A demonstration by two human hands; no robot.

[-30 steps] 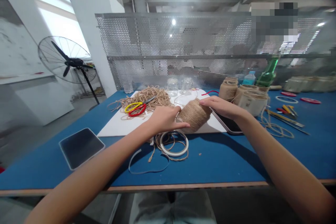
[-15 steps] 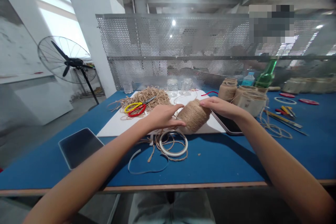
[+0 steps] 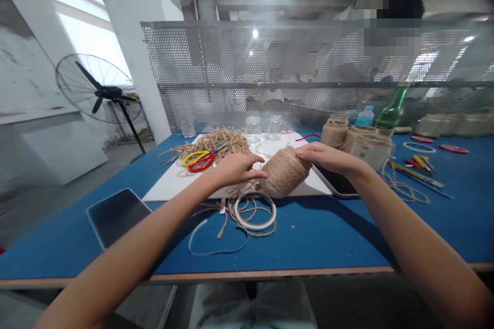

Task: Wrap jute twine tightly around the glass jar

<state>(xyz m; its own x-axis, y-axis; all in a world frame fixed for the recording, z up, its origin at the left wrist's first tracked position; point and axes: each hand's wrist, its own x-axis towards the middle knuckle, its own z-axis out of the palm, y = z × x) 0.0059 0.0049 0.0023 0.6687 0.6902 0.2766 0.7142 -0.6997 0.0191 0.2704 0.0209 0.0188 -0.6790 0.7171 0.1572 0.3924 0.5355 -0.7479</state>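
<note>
A jar wrapped in jute twine (image 3: 286, 169) lies tilted above the white sheet (image 3: 162, 185). My right hand (image 3: 318, 155) grips its right end, thumb on the near side; some fingers are hidden behind it. At the jar's left end is my left hand (image 3: 243, 168), thumb and fingers apart; whether the fingertips touch the jar I cannot tell. Just below, a white ring of tape (image 3: 255, 227) rests on loose twine (image 3: 222, 229). Scissors with yellow and red handles (image 3: 204, 158) lie on a heap of twine (image 3: 231, 139) behind my left hand.
Two clear glass jars (image 3: 253, 126) stand at the back. Twine-wrapped jars (image 3: 335, 131), a green bottle (image 3: 391, 110) and a dark tablet-like device (image 3: 339, 185) are to the right, with brushes (image 3: 419, 175) beyond. Another dark flat device (image 3: 118, 216) lies left. A mesh screen (image 3: 231, 61) closes the back.
My left hand has drawn slightly left, and the gap between its thumb and fingers has narrowed. The wrapped jar in my right hand has turned a little.
</note>
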